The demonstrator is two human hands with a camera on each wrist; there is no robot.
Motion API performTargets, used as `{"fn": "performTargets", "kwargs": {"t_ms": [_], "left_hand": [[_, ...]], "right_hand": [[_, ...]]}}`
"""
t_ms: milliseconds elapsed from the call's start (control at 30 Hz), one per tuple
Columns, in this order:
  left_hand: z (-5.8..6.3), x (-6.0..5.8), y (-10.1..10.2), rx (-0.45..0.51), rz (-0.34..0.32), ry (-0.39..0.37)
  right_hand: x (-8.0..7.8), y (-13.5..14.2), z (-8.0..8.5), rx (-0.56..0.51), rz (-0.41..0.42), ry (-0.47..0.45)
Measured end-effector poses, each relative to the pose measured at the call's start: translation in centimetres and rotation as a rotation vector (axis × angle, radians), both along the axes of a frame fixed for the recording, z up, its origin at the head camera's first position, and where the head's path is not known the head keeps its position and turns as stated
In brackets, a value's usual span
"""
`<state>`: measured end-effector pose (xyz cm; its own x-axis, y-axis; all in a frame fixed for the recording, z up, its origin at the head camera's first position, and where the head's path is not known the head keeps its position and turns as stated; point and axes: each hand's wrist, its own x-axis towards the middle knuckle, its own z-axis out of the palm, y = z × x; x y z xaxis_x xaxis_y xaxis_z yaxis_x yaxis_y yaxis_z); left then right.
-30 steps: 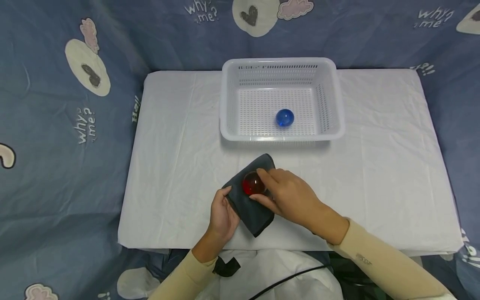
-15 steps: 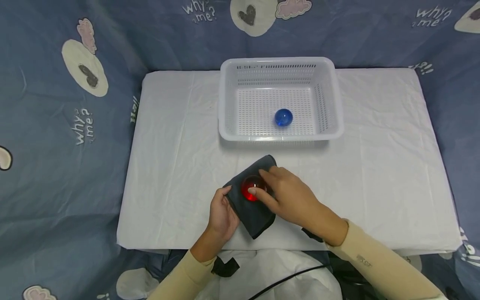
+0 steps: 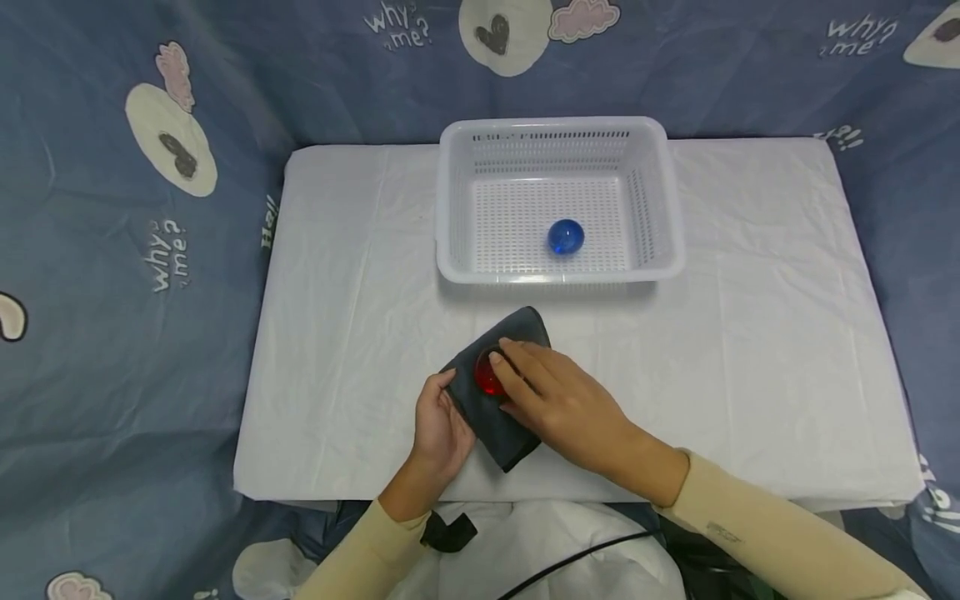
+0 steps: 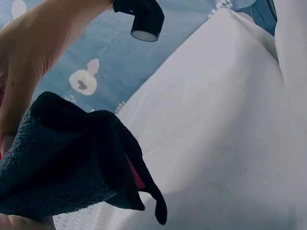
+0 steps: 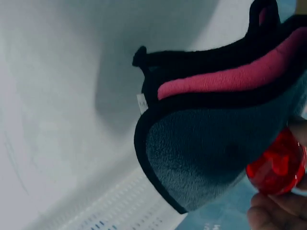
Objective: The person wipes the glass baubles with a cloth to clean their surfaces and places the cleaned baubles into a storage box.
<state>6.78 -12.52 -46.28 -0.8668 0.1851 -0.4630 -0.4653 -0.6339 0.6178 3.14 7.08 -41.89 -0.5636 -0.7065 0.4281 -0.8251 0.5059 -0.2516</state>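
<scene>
Folded in my left hand (image 3: 442, 429) is a dark grey cloth (image 3: 498, 429), its thumb lying on the near left edge. The right wrist view shows the cloth (image 5: 201, 148) has plush outer faces, black edging and a pink inner layer. Against it sits a clear red ball (image 3: 487, 375), which the fingers and thumb of my right hand (image 3: 573, 408) hold from the right and above. Fingertips grip the red ball (image 5: 277, 165) at the right edge of the right wrist view. In the left wrist view the cloth (image 4: 62, 167) hides most of the hand holding it.
Beyond the hands stands a white perforated basket (image 3: 558, 278) with a clear blue ball (image 3: 566, 237) inside. A white cloth covers the table (image 3: 787, 358). Blue printed fabric (image 3: 150, 333) hangs around it. A black cable (image 3: 577, 554) crosses the person's lap.
My right hand has shifted slightly left, and its fingers now lie further over the red ball, covering more of it. The left hand keeps its hold on the cloth with almost no movement.
</scene>
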Motion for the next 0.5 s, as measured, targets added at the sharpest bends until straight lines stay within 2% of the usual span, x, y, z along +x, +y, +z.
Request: {"fn": "performTargets", "kwargs": {"t_ms": [267, 500], "left_hand": [[0.0, 0.1, 0.2, -0.017, -0.064, 0.029], [0.0, 0.0, 0.1, -0.023, -0.058, 0.02]], "right_hand": [[-0.7, -0.5, -1.2, -0.031, -0.076, 0.017], [-1.0, -0.3, -1.4, -0.118, -0.116, -0.15]]}}
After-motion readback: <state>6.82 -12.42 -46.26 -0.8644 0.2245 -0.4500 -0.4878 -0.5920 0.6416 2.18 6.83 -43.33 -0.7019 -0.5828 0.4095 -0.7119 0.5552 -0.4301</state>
